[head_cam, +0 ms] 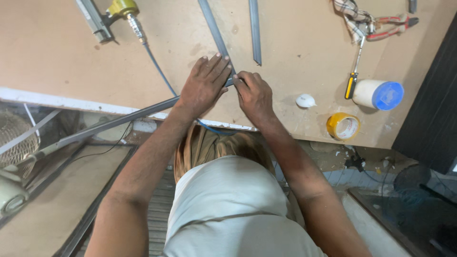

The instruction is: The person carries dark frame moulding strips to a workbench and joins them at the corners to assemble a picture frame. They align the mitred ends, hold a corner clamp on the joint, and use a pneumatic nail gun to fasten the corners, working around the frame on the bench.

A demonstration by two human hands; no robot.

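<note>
Left hand [204,83] flat, fingers spread, pressing grey strips [216,35] at corner joint on bench [295,52], right hand [253,93] curled, gripping strip end, both arms reaching fwd.

— Views on record?
— One only: head-worn, looking steeply down over the chest onto the workbench [295,43].
— Facing?
— Forward and down; bench edge across mid-frame, floor below.
— Nearness?
— Close; left hand [204,85] and right hand [254,95] near centre, forearms filling the lower half.
— Overlap?
— None with one view.
</note>
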